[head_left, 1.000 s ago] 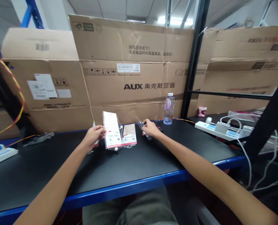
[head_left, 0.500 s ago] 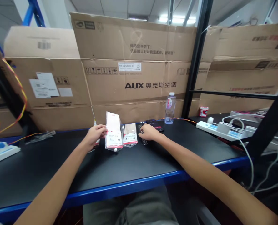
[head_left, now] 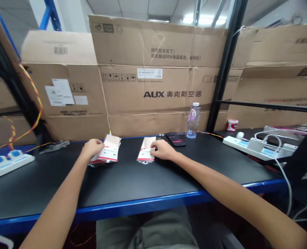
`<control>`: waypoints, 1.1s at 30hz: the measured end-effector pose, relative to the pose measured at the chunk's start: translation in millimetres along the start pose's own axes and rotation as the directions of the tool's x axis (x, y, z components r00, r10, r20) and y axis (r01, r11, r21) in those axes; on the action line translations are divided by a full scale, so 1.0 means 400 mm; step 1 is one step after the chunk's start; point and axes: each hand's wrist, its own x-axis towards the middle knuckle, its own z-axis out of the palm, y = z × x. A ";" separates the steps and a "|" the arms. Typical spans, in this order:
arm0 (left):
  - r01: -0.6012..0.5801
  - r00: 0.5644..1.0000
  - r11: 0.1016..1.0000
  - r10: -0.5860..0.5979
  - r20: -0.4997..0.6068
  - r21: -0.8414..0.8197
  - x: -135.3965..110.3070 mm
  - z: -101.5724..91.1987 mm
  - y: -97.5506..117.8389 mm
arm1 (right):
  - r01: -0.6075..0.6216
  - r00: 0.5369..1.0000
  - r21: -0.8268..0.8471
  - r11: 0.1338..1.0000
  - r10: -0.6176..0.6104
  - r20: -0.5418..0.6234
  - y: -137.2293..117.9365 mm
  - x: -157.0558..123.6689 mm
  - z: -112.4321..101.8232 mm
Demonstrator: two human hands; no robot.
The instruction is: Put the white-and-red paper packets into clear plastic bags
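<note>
My left hand (head_left: 93, 150) is closed, pinching the left edge of a flat white packet with red print and a clear plastic sleeve (head_left: 111, 148). That packet lies tilted over other similar packaging at the left of the black tabletop, partly covered by it and by my fingers. My right hand (head_left: 164, 150) has its fingers curled together on the right edge of a second packet of the same kind (head_left: 145, 152), which rests on the table. Its fingertips are partly hidden from view.
Behind my right hand lies a dark phone (head_left: 176, 139) with a lit screen. A clear water bottle (head_left: 193, 121) stands near the cardboard wall (head_left: 166, 122). White power strips (head_left: 251, 148) with cables sit at the right, and another (head_left: 10, 165) at the left.
My left hand has moved left and lowered its packet from a raised, upright tilt onto the pile. My right hand has shifted from a dark patterned item to the second packet's edge.
</note>
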 end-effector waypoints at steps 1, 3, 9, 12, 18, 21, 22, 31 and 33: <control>0.027 1.000 0.997 -0.027 -0.003 0.075 0.001 0.000 0.001 | -0.001 1.000 0.016 1.000 0.002 -0.020 0.000 0.000 0.001; 0.042 0.999 0.988 -0.041 -0.009 0.148 -0.005 -0.002 0.015 | 0.009 0.999 0.057 0.998 -0.006 -0.051 -0.003 0.000 0.005; -0.186 0.976 0.967 0.203 0.082 -0.176 -0.076 0.015 0.116 | 0.096 0.947 0.219 0.971 -0.022 -0.320 -0.030 0.007 -0.003; -0.186 0.903 0.899 0.315 0.290 -0.398 -0.128 0.049 0.169 | 0.208 0.876 0.296 0.932 -0.043 -0.481 -0.057 0.000 -0.021; 0.207 0.782 0.655 0.336 0.525 -0.727 -0.192 0.087 0.228 | 0.371 0.824 0.335 0.866 -0.141 -0.549 -0.108 -0.029 -0.039; 0.239 0.817 0.554 0.330 0.474 -0.797 -0.201 0.080 0.235 | 0.434 0.854 0.347 0.831 -0.257 -0.453 -0.115 -0.036 -0.032; 0.223 0.819 0.578 0.326 0.473 -0.785 -0.205 0.078 0.236 | 0.450 0.864 0.354 0.820 -0.299 -0.406 -0.116 -0.038 -0.029; 0.117 0.702 0.744 0.407 0.584 -0.658 -0.247 0.074 0.256 | 0.313 0.950 0.284 0.906 -0.301 -0.086 -0.118 -0.041 -0.014; 0.121 0.668 0.741 0.431 0.606 -0.661 -0.250 0.071 0.259 | 0.301 0.954 0.299 0.905 -0.286 -0.094 -0.119 -0.039 -0.015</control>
